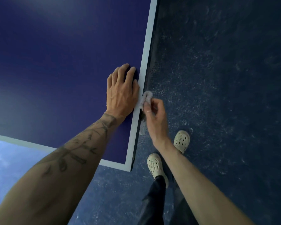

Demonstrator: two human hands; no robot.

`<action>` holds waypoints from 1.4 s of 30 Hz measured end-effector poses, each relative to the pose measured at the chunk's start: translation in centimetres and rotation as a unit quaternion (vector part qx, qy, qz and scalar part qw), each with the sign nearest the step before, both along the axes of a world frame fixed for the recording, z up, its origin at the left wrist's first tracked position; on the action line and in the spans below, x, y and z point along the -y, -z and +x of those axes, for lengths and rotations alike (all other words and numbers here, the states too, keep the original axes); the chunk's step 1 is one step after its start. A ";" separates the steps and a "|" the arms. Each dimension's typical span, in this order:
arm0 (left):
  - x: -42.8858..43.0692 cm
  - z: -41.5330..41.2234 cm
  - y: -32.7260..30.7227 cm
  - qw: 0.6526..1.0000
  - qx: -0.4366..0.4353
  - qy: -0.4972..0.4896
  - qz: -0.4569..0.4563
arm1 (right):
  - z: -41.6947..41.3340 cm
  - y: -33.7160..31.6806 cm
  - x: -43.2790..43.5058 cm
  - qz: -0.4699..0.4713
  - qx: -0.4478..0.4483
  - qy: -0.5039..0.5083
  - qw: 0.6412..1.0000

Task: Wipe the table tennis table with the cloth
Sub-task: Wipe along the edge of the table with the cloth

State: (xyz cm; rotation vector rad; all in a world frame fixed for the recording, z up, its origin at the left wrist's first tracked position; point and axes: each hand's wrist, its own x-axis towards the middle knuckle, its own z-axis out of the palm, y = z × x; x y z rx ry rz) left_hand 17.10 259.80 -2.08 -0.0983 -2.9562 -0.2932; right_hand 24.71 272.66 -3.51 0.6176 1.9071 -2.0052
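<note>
Here, cloth (146,98) against table edge (146,49)

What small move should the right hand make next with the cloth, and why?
Probably slide the small fluffy grey cloth forward along the white edge stripe of the dark blue table tennis table. The right hand pinches it against that edge, the left hand rests flat on the top, and much edge lies ahead.

Stands at the near right corner of the bench (55,62), shoes (182,140) on the floor (225,95) right of its side edge, one ahead of the other. Rests left hand (122,91) flat on the bench top, just inside that edge. Pinches cloth (146,97) in right hand (154,114) against the edge, just right of the left hand, above the floor.
</note>
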 end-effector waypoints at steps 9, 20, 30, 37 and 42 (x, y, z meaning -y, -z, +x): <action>-0.8 -8.2 0.3 0.999 0.018 -0.018 0.027 | -2.3 -0.5 -0.4 -0.053 0.048 0.000 0.997; -0.3 -8.7 0.6 0.999 0.019 -0.014 0.044 | -5.9 -0.1 -1.5 -0.024 0.068 -0.023 0.997; -0.1 -8.8 1.0 0.999 0.015 -0.012 0.031 | -16.2 0.3 -2.3 -0.006 0.012 -0.010 1.000; -0.8 -10.0 0.1 0.999 0.025 -0.019 0.013 | -14.6 -1.3 -2.1 0.019 0.022 -0.001 1.000; -1.2 -15.3 -0.5 0.999 0.026 -0.024 0.024 | -24.7 -1.0 -2.6 0.001 0.010 0.069 0.998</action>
